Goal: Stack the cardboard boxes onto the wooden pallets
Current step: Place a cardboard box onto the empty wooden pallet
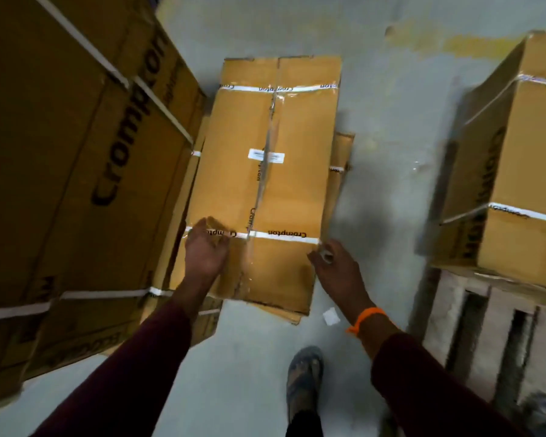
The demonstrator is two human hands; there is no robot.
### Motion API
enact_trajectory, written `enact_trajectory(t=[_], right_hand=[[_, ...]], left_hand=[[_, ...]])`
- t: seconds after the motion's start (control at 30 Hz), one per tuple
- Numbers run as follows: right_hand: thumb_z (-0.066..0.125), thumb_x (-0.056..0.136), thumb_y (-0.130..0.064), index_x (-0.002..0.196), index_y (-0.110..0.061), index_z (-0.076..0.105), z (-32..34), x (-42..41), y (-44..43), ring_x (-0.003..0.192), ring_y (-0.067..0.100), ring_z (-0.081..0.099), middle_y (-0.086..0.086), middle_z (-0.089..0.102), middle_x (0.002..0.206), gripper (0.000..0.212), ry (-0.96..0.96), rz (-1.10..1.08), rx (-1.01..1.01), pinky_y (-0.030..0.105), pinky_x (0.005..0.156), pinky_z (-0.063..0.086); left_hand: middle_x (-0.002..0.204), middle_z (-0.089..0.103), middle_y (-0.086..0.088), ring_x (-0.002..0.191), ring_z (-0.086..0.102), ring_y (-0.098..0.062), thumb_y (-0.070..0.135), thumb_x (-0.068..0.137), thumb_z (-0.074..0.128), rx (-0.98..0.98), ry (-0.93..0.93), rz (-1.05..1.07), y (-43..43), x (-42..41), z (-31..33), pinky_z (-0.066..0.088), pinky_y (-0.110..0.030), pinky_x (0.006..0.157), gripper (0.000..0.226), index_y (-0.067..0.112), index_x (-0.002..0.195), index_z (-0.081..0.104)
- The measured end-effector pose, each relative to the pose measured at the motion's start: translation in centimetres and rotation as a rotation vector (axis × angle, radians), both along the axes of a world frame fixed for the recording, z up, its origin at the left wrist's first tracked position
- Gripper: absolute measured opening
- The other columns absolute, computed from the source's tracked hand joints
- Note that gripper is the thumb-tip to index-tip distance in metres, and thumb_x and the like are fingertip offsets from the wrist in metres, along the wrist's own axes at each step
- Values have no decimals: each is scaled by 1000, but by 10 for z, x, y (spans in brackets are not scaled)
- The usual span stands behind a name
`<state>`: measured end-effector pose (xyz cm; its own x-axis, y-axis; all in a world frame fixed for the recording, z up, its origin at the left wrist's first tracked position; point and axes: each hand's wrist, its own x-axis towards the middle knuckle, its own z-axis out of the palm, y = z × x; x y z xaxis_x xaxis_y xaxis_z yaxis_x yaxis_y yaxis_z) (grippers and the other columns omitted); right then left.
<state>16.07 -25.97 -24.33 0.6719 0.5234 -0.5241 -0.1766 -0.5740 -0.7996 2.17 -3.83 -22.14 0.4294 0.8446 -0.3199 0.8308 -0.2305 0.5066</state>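
- I am looking down at a grey concrete floor (391, 121) with a worn yellow painted line (454, 42) running along its far edge.
- A long brown cardboard box (290, 127) with a taped centre seam is lying in the middle of the floor, on top of a second flat brown box (342, 152) that is showing at its right and near edges.
- A white printed strap (284, 236) is crossing the top box near its near end, and a small white label (266, 156) is sitting on the seam at mid-length.
- The left hand (207, 250) is resting on the near left corner of the top box, over the strap, with its fingers loosely spread and gripping nothing.
- The right hand (338, 266) is touching the near right edge of the same box where the strap ends; its fingers are curling there, but I cannot tell through the blur whether they are gripping anything.
- An orange wristband (364, 320) is circling the right wrist, and dark red sleeves (133, 373) are covering both forearms.
- A tall stack of large brown strapped cartons (60, 152) is standing just beside the top box, on its left.
- On the right, well apart, another brown strapped carton (517, 184) is sitting on a pale wooden pallet (473, 326), toward its far edge.
- A dusty shoe (304, 376) is standing on the floor below the hands, near a small white paper scrap (331, 316).
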Motion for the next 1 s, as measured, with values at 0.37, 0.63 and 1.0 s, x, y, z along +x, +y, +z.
enact_trajectory(t=[0.37,0.63,1.0], right_hand=[[78,77,-62,137,-42,55,-23,-7,9,124,22,61,-9,65,134,67,217,-87,44,56,98,55],[75,91,-14,122,-26,54,-14,28,2,92,20,63,0,65,113,40,364,-87,-67,49,84,56],[49,107,-25,134,-23,62,22,75,-94,115,17,58,-5,63,127,30,63,-284,136,25,95,49]], left_hand=[[160,23,-14,145,23,-40,51,90,66,-24,226,134,37,-9,-17,34,-54,113,85,13,155,25],[148,50,-15,134,48,-37,52,87,72,-84,136,222,9,-17,-9,42,-51,109,83,17,152,36],[114,71,16,111,65,-8,42,91,70,-123,-276,128,-87,33,96,52,-44,99,10,39,99,63]])
